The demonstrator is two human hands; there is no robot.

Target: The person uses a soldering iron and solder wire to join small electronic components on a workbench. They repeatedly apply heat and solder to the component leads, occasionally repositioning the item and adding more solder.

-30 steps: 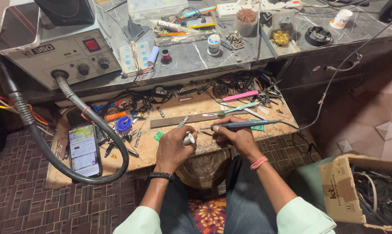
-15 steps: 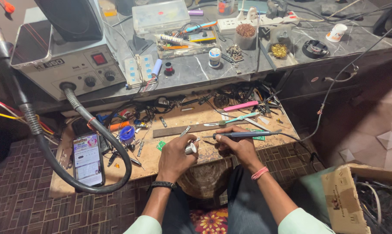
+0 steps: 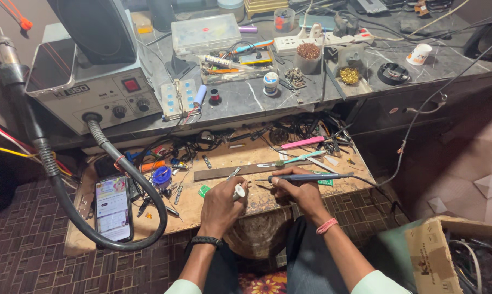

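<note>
Left hand: left hand (image 3: 220, 202) sat low centre of the frame, fingers curled shut around a small white piece (image 3: 239, 191) poking out at the thumb side; black band on the wrist.
Right hand: right hand (image 3: 299, 190) just right of the left one, fingers closed on the grip of a soldering iron (image 3: 306, 177).
Soldering iron: blue-dark handle lay nearly level, pointing left, tip ended near the white piece; whether tip touched it, could not tell. Cord ran off right.
White piece: centre-bottom, between both hands, over the wooden board (image 3: 224, 179).
Wooden board: lower middle of the frame, cluttered with small tools and wires; a long metal ruler (image 3: 240, 170) lay just above the hands.
Toothbrushes: pink toothbrush (image 3: 302, 142) and teal toothbrush (image 3: 300, 158) upper right of the hands.
Phone: phone (image 3: 113, 207) lower left, screen lit, lying flat on the board's left end.
Hose: thick black hose (image 3: 148, 190) looped around the phone, running up to a grey station box (image 3: 93, 92) in the upper left.
Shelf: grey marble shelf (image 3: 246, 100) across the top, holding a clear plastic box (image 3: 205, 32), a power strip (image 3: 322, 41), a white cup (image 3: 420, 53).
Cardboard box: cardboard box (image 3: 436, 256) at lower right corner, on the floor.
</note>
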